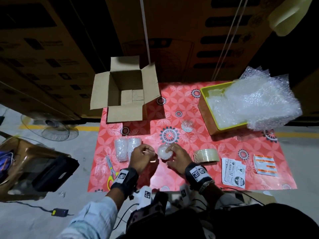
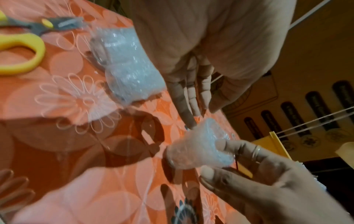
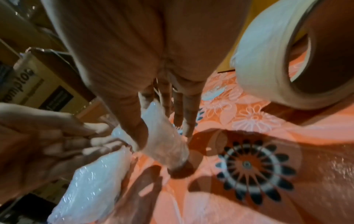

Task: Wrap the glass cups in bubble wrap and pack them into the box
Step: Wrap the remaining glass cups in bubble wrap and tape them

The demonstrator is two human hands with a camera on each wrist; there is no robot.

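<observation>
Right hand grips the wrapped cup — in the left wrist view its thumb and fingers curl round the bubble-wrapped body, and the cup is tilted just above the red flowered sheet that covers the worktop. From my remote station I read the left hand as released: its fingers run nearly straight, and one fingertip touches the rim of the wrap on the held cup. In the head view something thin and pale shows at the left fingers; I cannot tell what it is.

Two finished bundles lie side by side on the sheet, just left of the left hand. One bare glass cup stands farther back, near the yellow tray that holds loose bubble wrap. The cardboard box sits at the rear left corner of the sheet with all flaps open; I see only cardboard inside.

Yellow-handled scissors lie at the left edge of the sheet. A roll of clear tape stands on edge just right of the right hand — beyond it lie a label sheet and a stack of orange stickers.
</observation>
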